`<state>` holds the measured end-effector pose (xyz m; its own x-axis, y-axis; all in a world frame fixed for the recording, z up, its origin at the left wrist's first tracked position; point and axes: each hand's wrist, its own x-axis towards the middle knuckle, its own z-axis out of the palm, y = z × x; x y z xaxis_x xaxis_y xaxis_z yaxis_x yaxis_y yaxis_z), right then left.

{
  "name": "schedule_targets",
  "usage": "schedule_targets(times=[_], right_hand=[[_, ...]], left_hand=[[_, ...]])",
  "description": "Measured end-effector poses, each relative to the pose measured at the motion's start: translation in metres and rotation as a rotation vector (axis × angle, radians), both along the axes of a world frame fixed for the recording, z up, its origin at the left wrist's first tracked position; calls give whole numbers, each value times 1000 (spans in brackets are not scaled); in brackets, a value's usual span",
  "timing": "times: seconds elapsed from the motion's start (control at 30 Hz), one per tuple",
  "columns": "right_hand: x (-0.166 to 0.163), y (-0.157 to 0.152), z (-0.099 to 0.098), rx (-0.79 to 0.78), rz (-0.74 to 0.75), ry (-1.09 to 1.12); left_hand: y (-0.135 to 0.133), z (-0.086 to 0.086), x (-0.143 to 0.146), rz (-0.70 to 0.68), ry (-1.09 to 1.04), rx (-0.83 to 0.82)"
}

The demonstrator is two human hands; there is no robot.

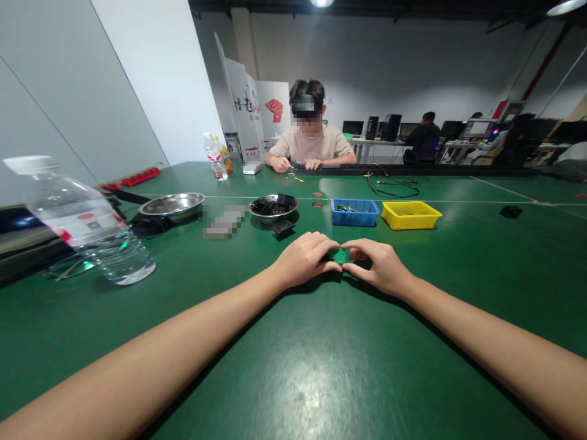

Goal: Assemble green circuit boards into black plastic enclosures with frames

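Note:
A small green circuit board (339, 256) is held between my two hands, just above the green table (312, 354). My left hand (308, 260) pinches its left side between thumb and fingers. On the right side, the thumb and forefinger of my right hand (381, 264) close on the board's edge. Fingers cover part of the board, so its small parts cannot be made out. Beyond my hands stand a blue bin (355, 217) with small boards in it and a yellow bin (411, 221) holding some small pieces.
Left of the bins, a metal bowl (274, 215) holds black plastic pieces, with one black piece (283, 228) beside it. Further left are a metal dish (172, 208) and a large water bottle (92, 226). Black cables (394, 183) lie farther back. A person (312, 137) sits opposite.

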<state>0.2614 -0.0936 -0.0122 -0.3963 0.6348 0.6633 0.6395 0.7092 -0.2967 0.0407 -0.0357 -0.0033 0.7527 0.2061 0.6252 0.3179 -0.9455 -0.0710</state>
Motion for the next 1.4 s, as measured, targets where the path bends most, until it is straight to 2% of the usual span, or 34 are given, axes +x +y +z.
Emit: schedule_targets(times=[0.47,0.83,1.4], right_hand=[[2,2,0,-10,-69,19],[2,0,-1,-95,-88,26],[2,-1,1,-114,-97,28]], left_hand=[[1,1,-1,115,9,-12],[1,1,-2,114,15,-14],[0,2,-2,114,16,-6]])
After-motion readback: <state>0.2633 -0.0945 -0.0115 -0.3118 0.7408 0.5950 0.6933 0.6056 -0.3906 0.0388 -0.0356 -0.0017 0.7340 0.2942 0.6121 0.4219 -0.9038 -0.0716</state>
